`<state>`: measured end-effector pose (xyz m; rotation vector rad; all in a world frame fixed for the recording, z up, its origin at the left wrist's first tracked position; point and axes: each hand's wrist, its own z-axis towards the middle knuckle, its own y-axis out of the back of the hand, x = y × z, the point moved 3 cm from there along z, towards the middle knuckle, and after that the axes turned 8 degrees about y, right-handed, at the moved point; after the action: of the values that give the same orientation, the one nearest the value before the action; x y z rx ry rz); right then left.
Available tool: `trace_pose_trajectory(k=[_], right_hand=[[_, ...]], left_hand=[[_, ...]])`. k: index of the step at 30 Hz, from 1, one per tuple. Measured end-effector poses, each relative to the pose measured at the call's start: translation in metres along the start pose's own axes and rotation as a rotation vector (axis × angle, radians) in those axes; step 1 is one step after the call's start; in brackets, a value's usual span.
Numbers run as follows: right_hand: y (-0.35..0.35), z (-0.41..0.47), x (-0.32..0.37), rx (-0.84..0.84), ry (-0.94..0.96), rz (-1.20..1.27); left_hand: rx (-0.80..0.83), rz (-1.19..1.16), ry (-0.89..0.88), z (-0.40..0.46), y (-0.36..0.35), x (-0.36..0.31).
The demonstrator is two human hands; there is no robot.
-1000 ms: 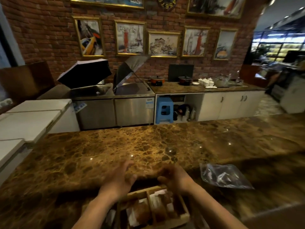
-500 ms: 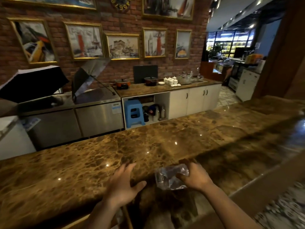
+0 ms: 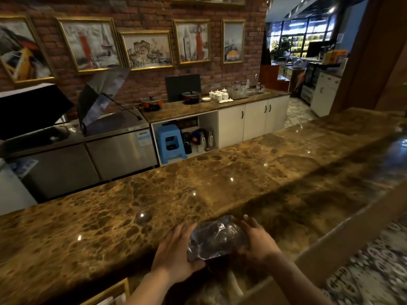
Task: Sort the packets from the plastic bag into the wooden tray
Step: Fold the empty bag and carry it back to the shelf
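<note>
A crumpled clear plastic bag [image 3: 217, 239] is held between both my hands just above the brown marble counter [image 3: 132, 205]. My left hand [image 3: 174, 256] cups its left and lower side, thumb under the bag. My right hand [image 3: 256, 239] grips its right side with fingers curled around it. I cannot tell whether any packets are inside the bag. Only a corner of the wooden tray [image 3: 110, 292] shows at the bottom edge, left of my left forearm, with something pale inside.
The counter's near edge drops to a patterned floor [image 3: 374, 271] at the right. Behind the counter stand steel fridge units [image 3: 88, 157], white cabinets [image 3: 253, 122], a blue stool [image 3: 169, 142] and pots on the back worktop.
The view swung right, away from the tray. My right hand picked up the plastic bag from the counter, and now my left hand has joined it, both holding the bag.
</note>
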<state>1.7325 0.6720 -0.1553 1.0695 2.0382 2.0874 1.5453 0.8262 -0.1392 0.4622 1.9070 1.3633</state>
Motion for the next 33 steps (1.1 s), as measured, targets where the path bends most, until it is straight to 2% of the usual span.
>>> trace_pose_trajectory(k=[3,7,14,24,33], right_hand=[[-0.006,0.003,0.003,0.022,0.069,-0.012],[-0.010,0.003,0.008,-0.027,0.126,-0.013],[-0.005,0.004,0.017,-0.038,0.143,-0.006],[0.035,0.005,0.068,-0.181,0.201,-0.031],[0.101,-0.002,0.159,-0.284,0.299,-0.097]], left_hand=[[-0.013,0.039,0.000,0.004,-0.011,0.000],[-0.011,0.044,0.034,0.004,-0.019,0.004],[0.004,0.007,0.052,0.000,-0.011,0.009],[-0.149,-0.048,0.067,-0.018,0.055,0.013],[-0.342,-0.124,0.051,-0.052,0.153,0.027]])
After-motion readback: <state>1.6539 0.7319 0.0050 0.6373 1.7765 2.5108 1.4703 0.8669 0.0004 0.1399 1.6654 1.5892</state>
